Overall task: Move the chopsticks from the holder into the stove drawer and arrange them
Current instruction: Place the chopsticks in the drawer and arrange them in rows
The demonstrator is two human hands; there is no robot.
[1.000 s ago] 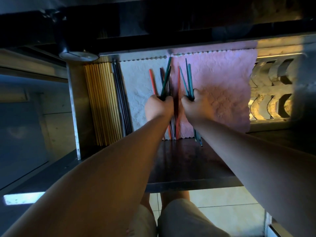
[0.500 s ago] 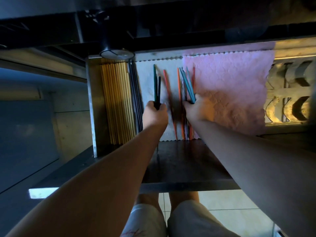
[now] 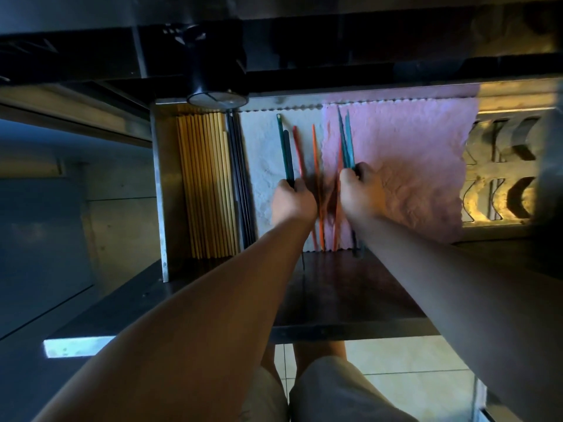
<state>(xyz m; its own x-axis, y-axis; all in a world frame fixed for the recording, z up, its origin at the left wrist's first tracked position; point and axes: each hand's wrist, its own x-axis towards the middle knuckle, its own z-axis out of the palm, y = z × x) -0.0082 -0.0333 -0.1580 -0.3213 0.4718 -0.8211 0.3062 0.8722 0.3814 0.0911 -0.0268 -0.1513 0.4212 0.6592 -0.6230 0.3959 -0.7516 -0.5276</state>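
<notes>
While both fists grip teal chopsticks lying front-to-back in the stove drawer (image 3: 158, 190), the left hand (image 3: 293, 201) holds the teal pair (image 3: 286, 150) nearest the wooden chopsticks (image 3: 207, 184); the right hand (image 3: 361, 193) clasps its teal bundle (image 3: 346, 141) over the pink cloth (image 3: 411, 166); orange chopsticks (image 3: 316, 166) lie loose between.

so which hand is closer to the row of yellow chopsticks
Left. The left hand, gripping teal chopsticks on the white cloth, sits just right of the yellow chopsticks. The right hand is farther right, on the pink cloth.
</notes>
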